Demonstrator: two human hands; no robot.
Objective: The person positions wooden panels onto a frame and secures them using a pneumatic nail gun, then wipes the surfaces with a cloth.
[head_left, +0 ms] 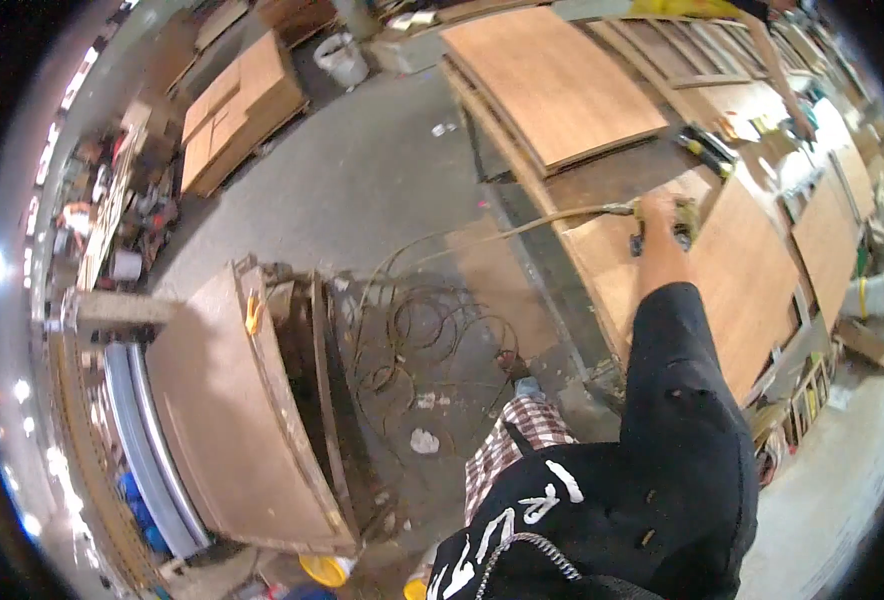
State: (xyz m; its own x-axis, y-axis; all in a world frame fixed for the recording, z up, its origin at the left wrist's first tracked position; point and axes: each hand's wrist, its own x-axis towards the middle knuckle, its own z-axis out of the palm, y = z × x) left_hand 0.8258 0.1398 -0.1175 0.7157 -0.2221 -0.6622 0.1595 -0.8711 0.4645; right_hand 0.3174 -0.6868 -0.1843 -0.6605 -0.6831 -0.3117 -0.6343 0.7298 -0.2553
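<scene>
Here, tool (684, 236) in hand (660, 211), flat plywood (734, 290)

The right arm (674, 360) reaches out ahead of the torso, its black sleeve ending on the forearm, the wrist (665, 267) bare, the right hand (664, 212) closed in a grip, fingers curled

large white lettering (534, 512) across a black top (632, 500), partly cut off by the lower edge
</scene>
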